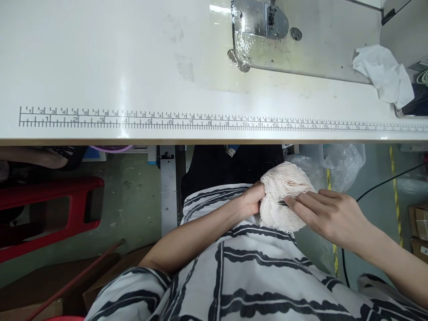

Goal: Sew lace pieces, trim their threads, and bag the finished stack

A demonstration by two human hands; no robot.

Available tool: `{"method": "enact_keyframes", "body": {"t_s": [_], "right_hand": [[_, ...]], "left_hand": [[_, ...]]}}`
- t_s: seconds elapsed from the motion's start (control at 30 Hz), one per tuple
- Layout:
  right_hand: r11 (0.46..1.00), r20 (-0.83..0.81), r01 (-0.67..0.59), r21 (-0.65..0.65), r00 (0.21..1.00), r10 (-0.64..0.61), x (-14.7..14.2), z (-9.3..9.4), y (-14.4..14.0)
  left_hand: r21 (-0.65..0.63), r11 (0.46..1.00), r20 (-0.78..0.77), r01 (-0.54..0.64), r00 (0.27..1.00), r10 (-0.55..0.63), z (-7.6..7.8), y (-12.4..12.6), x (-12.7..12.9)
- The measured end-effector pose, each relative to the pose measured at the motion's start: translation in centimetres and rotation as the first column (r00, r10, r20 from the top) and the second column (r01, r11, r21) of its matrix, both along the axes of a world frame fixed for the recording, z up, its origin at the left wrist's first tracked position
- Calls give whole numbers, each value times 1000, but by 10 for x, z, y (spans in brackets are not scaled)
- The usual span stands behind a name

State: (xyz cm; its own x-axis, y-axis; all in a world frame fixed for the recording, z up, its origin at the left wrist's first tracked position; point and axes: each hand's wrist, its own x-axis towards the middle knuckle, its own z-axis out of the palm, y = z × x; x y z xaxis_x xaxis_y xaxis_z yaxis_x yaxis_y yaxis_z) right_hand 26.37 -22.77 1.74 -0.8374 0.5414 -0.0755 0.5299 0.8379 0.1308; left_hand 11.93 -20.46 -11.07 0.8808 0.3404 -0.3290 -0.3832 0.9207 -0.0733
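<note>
A bundle of cream gathered lace fabric (284, 180) is held above my lap, just below the table edge. My left hand (252, 199) grips it from the left side, its fingers partly hidden behind the folds. Over the right side of the lace, my right hand (329, 214) is closed with the palm down. Dark, pointed metal tips of what look like thread snips (283, 203) stick out from its fingers and lie against the fabric. The rest of that tool is hidden inside the hand.
Ahead is a white table with a printed ruler (187, 122) along its front edge. A sewing machine (301, 49) is at the upper right, with a crumpled white cloth (384, 73) beside it. A red stool (73, 205) stands left; another person's arm (33, 157) shows above it.
</note>
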Motion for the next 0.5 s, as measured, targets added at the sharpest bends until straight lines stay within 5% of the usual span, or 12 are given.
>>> {"method": "enact_keyframes", "body": {"t_s": [0.5], "right_hand": [[999, 5, 2, -38, 1000, -2, 5, 0, 0]], "left_hand": [[-38, 999, 31, -5, 1000, 7, 3, 2, 1]]}}
